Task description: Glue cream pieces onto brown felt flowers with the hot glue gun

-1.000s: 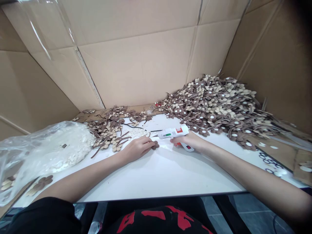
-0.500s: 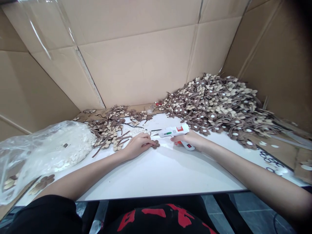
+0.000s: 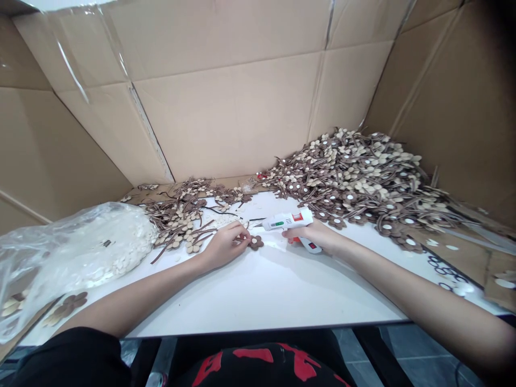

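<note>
A small brown fabric flower (image 3: 256,243) with a white spot at its centre lies on the white tabletop in front of me. My left hand (image 3: 228,246) is closed, thumb and fingers pinched together at the flower's left edge. Wrapped round the handle of a white hot glue gun (image 3: 288,220) is my right hand (image 3: 312,235). The gun's nozzle points left, just above and to the right of the flower. Scattered white bits (image 3: 228,219) lie behind my left hand.
A clear plastic bag of white discs (image 3: 116,244) sits at left. Beside it are loose beige and brown flowers with strips (image 3: 181,220). A large heap of similar flowers (image 3: 355,172) rises at back right. Cardboard walls (image 3: 229,113) enclose the table. Dark rings (image 3: 443,266) lie at right.
A white spot now shows at the flower's centre where none was visible before. My left fingers have drawn back slightly left, to the flower's edge. The glue gun stays nearly in place.
</note>
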Demonstrator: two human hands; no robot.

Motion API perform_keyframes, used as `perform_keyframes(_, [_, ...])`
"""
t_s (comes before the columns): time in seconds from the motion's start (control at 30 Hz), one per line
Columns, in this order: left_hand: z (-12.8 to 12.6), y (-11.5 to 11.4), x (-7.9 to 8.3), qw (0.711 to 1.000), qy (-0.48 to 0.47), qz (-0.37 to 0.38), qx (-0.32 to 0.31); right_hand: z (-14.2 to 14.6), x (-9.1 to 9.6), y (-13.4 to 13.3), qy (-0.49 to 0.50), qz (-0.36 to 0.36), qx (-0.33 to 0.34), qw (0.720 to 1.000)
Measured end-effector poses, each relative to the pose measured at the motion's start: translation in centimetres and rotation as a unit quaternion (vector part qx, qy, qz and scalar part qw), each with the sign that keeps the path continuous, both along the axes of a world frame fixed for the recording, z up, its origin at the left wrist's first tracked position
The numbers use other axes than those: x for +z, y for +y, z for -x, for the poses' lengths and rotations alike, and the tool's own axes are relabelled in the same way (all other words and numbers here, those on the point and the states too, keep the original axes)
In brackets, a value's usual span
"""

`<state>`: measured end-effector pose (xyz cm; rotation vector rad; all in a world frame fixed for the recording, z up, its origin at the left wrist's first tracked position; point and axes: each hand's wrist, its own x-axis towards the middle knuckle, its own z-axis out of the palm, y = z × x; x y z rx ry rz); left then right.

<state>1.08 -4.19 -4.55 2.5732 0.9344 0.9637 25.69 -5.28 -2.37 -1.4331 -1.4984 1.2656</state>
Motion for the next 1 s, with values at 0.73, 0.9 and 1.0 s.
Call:
perform_keyframes(0.73, [0.56, -0.11, -0.27, 0.999, -0.025, -0.021, 0.021, 0.08, 0.30, -0.29, 0.010, 0.001, 0.005, 1.000])
perform_keyframes(0.9, [0.67, 0.00, -0.42, 0.999, -0.030, -0.023, 0.027, 0.11, 0.26, -0.24, 0.008, -0.001, 0.010, 1.000])
perform_keyframes(1.0, [0.68, -0.01, -0.34, 0.999, -0.042, -0.017, 0.020, 0.12, 0.22, -0.19, 0.000, 0.001, 0.012, 1.000])
